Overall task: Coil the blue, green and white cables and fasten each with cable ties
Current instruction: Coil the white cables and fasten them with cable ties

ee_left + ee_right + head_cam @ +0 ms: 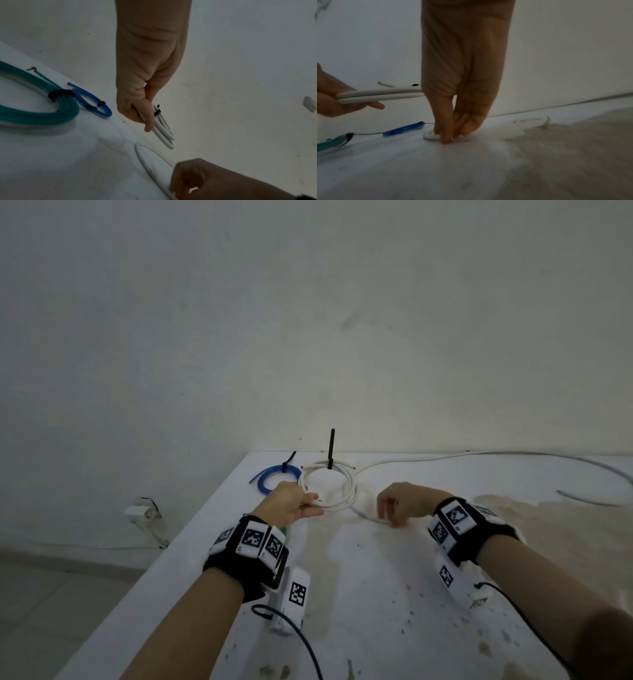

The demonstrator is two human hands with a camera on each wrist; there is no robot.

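Dim, flat, greyish light throughout; wrist views are soft and noisy, and the head view bends at its edges.

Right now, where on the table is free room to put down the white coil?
Free: the bare table between the two forearms. Crowded: the far left corner, where the blue coil and green coil lie by the white coil; loose white cable runs behind the right hand.
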